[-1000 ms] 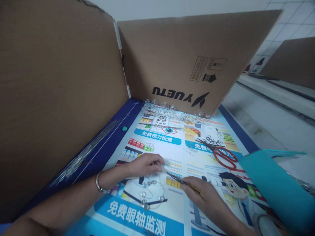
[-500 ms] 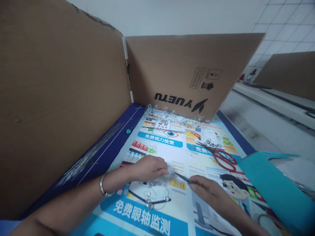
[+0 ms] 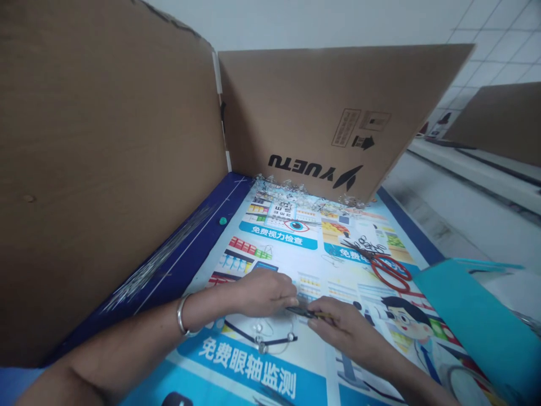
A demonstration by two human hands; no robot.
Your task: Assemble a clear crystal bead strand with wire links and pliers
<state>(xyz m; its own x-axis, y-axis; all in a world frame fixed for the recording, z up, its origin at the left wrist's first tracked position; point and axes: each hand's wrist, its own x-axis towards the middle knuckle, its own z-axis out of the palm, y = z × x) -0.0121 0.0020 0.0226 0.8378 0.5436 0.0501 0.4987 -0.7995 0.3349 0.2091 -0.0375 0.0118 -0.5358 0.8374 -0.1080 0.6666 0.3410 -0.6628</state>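
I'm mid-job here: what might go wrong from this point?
The hand tool in the right hand has its tip very close to the left hand, so a slip might poke or pinch the skin.

The beaded wire lies near both hands; a stray brush could shift or bend it.

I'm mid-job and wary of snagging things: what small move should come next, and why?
I'd probably nudge the tool only slightly: the right hand grips it, and its tip sits right by the left hand, which hides whatever it may pinch. The beads lie nearby, so a wide sweep might catch them.
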